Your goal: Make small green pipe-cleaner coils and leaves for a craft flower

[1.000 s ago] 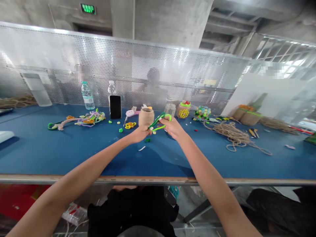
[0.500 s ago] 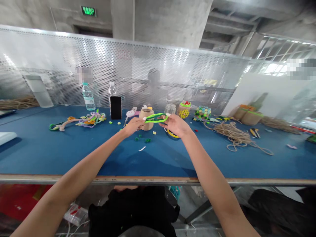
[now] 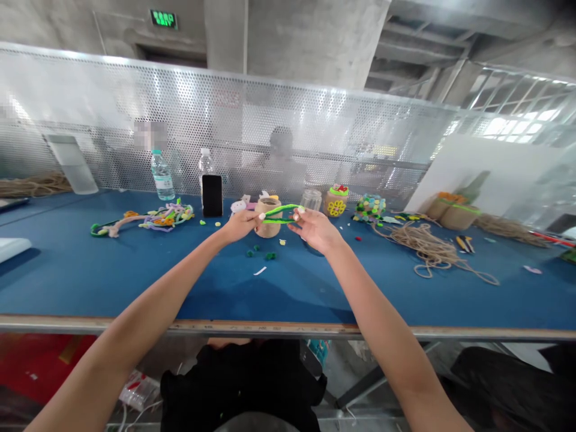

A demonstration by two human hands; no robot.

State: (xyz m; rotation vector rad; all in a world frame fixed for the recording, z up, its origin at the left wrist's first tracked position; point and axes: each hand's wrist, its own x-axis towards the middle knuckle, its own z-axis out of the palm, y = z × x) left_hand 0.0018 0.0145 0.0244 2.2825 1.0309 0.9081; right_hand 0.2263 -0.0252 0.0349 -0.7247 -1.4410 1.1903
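Stretched between my two hands is a loop of fuzzy green pipe cleaners (image 3: 279,210), bright green along the top and darker green within. My left hand (image 3: 243,225) pinches its left end between thumb and finger. At the other end, my right hand (image 3: 317,229) has thumb and fingertips closed on it. Directly behind the loop stands a twine-wrapped jar (image 3: 269,230), partly covered by it and by my left fingers. A clear glass jar (image 3: 311,199) sits behind my right hand. Small dark green bits (image 3: 270,256) and a white strip (image 3: 260,271) lie below on the blue table.
Tangled pipe cleaners (image 3: 168,216), a phone (image 3: 212,195) and water bottles (image 3: 162,176) are on the left. Rightward stand a flower-decorated jar (image 3: 336,201), a pompom-covered jar (image 3: 369,207), loose twine (image 3: 423,241) and yellow-handled pliers (image 3: 464,243). A perforated metal screen (image 3: 252,120) borders the back.
The green loop has become narrower and a bit shorter between my hands. My right fingers have shifted slightly left; the yellow ring beneath that hand is now hidden.
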